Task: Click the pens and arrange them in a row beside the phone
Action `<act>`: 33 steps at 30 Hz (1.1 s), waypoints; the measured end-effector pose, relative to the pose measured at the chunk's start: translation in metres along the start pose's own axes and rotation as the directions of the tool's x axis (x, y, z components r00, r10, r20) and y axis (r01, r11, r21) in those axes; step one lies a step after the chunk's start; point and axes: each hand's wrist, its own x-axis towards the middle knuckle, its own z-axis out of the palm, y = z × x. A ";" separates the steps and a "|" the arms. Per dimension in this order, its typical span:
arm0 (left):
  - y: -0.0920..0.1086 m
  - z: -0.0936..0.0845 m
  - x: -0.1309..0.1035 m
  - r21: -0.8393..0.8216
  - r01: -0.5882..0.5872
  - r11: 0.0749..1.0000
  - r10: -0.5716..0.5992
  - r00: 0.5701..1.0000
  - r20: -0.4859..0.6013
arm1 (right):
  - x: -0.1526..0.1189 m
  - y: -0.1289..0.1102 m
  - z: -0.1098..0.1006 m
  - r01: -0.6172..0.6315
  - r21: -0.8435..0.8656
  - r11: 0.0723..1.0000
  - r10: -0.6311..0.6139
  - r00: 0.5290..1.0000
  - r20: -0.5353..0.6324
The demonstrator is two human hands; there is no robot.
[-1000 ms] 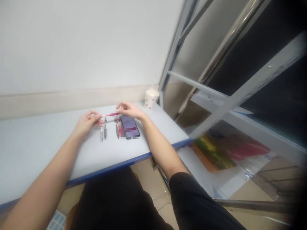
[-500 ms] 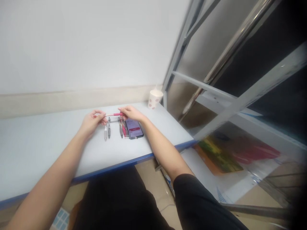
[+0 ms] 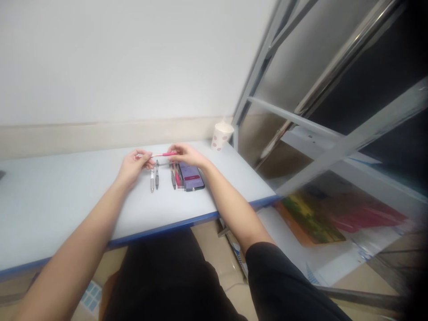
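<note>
- Pinching a pink pen (image 3: pixel 159 154) at both ends, your left hand (image 3: pixel 133 166) and right hand (image 3: pixel 185 154) hold it level just above the worktop (image 3: pixel 60 196) (fingers closed on it).
- Below it lie other pens (image 3: pixel 154 178) beside a phone (image 3: pixel 191 176).
- At the far corner stands a paper cup (image 3: pixel 221 135).

Slim pink pen (image 3: pixel 159 154), level, lifted above the table

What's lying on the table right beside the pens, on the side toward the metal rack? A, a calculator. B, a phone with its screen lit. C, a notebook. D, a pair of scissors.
B: a phone with a lit screen lies flat on the table next to the loose pens, just below the right hand.
</note>
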 end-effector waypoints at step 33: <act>0.002 0.004 0.002 0.085 -0.103 0.991 0.116 0.980 -0.163 | -0.006 -0.013 0.011 -0.016 -0.038 0.999 0.021 0.989 0.149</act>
